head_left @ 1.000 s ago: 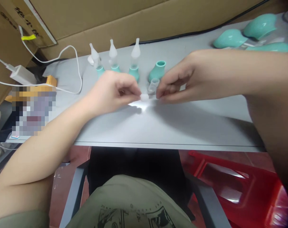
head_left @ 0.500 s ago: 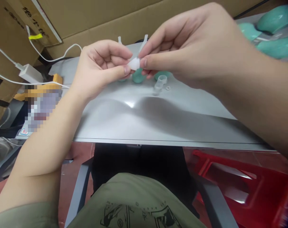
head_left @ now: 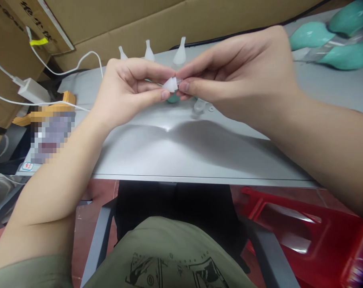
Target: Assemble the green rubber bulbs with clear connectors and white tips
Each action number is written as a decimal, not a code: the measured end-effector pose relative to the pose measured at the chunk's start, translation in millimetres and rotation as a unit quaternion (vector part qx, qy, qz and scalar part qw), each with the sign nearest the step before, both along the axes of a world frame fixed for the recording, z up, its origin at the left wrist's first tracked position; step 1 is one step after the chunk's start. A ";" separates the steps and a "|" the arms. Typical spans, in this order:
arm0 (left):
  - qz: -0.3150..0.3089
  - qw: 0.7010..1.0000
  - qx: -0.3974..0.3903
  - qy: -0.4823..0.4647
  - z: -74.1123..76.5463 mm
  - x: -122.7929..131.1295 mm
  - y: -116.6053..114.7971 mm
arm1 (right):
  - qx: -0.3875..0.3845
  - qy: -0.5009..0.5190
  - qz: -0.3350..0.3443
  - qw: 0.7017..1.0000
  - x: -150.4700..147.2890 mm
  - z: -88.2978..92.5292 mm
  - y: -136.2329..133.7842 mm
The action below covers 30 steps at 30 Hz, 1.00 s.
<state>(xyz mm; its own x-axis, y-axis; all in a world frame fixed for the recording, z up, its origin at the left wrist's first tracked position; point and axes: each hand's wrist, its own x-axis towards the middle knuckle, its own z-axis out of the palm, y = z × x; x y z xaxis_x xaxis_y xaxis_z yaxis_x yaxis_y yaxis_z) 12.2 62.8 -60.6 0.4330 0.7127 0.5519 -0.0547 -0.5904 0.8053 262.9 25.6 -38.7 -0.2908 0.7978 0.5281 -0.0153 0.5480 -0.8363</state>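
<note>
Head view: left hand (head_left: 130, 90) and right hand (head_left: 238, 76) are both pinching one small white cone tip (head_left: 170, 84), raised over the grey worktop's (head_left: 181, 152) far middle. Three white nozzles (head_left: 180, 52) are showing behind the fingers; three teal bulbs (head_left: 312, 36) are lying at the far right corner.

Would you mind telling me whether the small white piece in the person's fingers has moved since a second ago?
Yes. The small white piece was down at the grey table; now both hands hold it raised above it.
</note>
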 end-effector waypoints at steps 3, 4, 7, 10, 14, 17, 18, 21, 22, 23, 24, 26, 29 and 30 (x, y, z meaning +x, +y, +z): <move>-0.025 0.999 0.036 -0.017 0.3 1.1 -2.7 | -0.012 0.010 -0.001 1.000 -3.0 2.6 -3.6; -0.028 0.999 0.039 -0.022 0.3 1.3 -2.6 | -0.015 0.011 -0.002 1.000 -3.4 3.3 -4.2; -0.049 0.997 0.047 -0.023 -1.4 0.0 2.6 | -0.016 0.012 0.000 1.000 -3.6 3.4 -4.2; -0.041 0.997 0.064 -0.018 -4.6 -2.9 10.1 | -0.006 0.021 0.004 1.000 -3.1 0.5 -2.3; -0.001 0.998 0.058 0.017 -4.7 -4.1 12.6 | 0.022 0.030 0.011 0.999 -1.1 -5.5 2.5; 0.004 0.998 0.060 0.021 -3.7 -3.7 13.4 | 0.034 0.016 0.017 0.999 1.0 -8.8 6.1; 0.001 0.998 0.064 0.020 -3.9 -3.8 14.2 | 0.032 0.011 0.020 0.999 1.5 -9.4 6.9; -0.006 0.997 0.076 0.021 -6.7 -4.1 15.7 | 0.012 0.014 0.032 0.999 1.9 -10.1 7.7; -0.003 0.996 0.083 0.015 -8.0 -3.9 15.0 | 0.003 0.018 0.041 0.999 1.7 -10.0 7.5; -0.002 0.996 0.090 0.007 -9.2 -3.5 13.5 | -0.005 0.026 0.049 0.998 1.2 -9.8 7.2; 0.004 0.995 0.100 -0.008 -10.3 -2.8 11.5 | -0.012 0.035 0.057 0.998 0.7 -9.5 6.7; 0.018 0.993 0.109 -0.027 -11.8 -1.1 6.8 | -0.021 0.049 0.066 0.996 -0.6 -9.0 5.5; 0.035 0.995 0.091 -0.017 -12.2 1.2 3.2 | -0.032 0.070 0.065 0.995 -2.6 -8.2 4.1; 0.040 0.996 0.082 -0.009 -12.2 1.7 3.6 | -0.038 0.075 0.068 0.994 -3.1 -8.1 3.9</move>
<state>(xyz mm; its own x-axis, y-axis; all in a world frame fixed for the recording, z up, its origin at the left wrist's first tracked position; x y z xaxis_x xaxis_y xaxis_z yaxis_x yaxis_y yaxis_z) 13.9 66.4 -72.7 0.3666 0.6441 0.6714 -0.0163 -0.7171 0.6968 259.8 29.6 -46.8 -0.3215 0.7954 0.5137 -0.2123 0.4682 -0.8577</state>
